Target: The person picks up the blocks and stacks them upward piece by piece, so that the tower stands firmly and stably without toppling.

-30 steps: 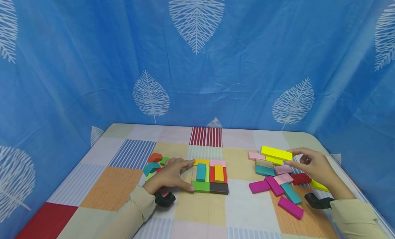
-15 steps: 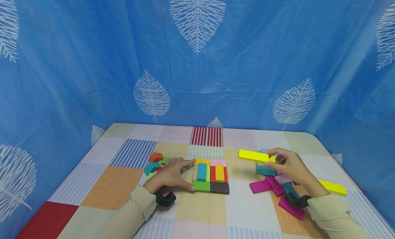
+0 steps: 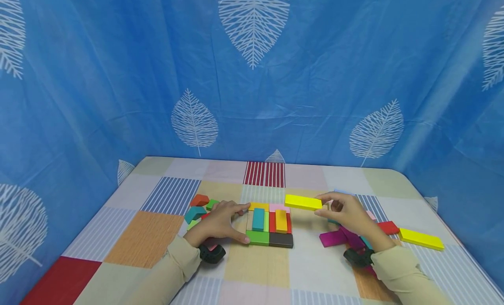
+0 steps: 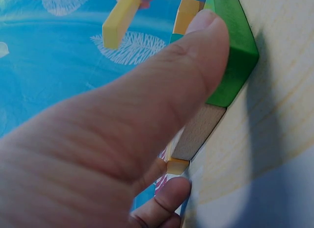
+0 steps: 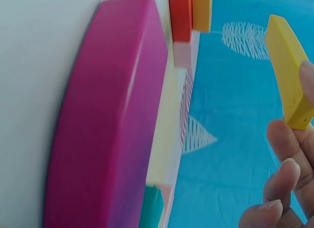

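Note:
In the head view my right hand pinches one end of a long yellow block between thumb and fingers. The block hangs in the air just right of and above a flat layout of blocks. That layout has a green block and a black block in front, with a teal block and an orange block lying on top. My left hand rests at its left side, thumb on the green block and fingers by the amber block behind. The right wrist view shows the held block from beneath.
Behind my left hand lie several loose blocks, including an orange-red one and a teal one. Under my right forearm are magenta blocks, a red block and another yellow block. A blue curtain surrounds the table.
My right hand has carried the long yellow block leftward from above the right pile to the layout's right edge. My left hand has stayed put.

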Demonstrator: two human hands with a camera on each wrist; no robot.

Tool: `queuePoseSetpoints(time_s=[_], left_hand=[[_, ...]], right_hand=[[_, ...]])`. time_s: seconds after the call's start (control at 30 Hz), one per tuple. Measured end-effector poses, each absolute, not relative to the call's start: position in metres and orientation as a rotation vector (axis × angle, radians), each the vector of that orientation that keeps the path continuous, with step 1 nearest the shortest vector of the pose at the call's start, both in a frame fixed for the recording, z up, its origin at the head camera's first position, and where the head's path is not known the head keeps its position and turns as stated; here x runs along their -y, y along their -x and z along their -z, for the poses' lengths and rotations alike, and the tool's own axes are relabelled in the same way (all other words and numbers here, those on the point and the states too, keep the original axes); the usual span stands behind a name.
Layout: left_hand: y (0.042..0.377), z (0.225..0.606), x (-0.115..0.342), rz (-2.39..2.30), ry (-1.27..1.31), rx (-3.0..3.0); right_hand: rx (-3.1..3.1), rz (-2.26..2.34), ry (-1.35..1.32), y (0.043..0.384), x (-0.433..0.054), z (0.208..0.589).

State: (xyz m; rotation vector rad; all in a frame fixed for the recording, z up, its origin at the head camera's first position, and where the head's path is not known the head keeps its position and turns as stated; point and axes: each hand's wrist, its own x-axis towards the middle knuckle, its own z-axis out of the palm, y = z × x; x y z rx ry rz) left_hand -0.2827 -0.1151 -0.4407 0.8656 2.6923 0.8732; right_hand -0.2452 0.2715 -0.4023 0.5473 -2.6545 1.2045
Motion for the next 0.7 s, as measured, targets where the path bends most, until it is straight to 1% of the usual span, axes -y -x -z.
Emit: queuePoseSetpoints(time_s=[0.17,0.43,0.7], left_hand=[[0.282,0.441,0.115,-0.869,-0.854,-2.694],[0.282,0.441,0.115,-0.871,-0.846,-2.689],[0.282,0.441,0.115,-0.864,-0.853,-2.692]], right_hand=[[2.688,-1.173,-0.512,0.250,-0.256,0.405],[2.659,-1.113,-0.628,0.258,-0.232,0.414],[2.726,-1.128,-0.633,0.263,-0.215,0.419]])
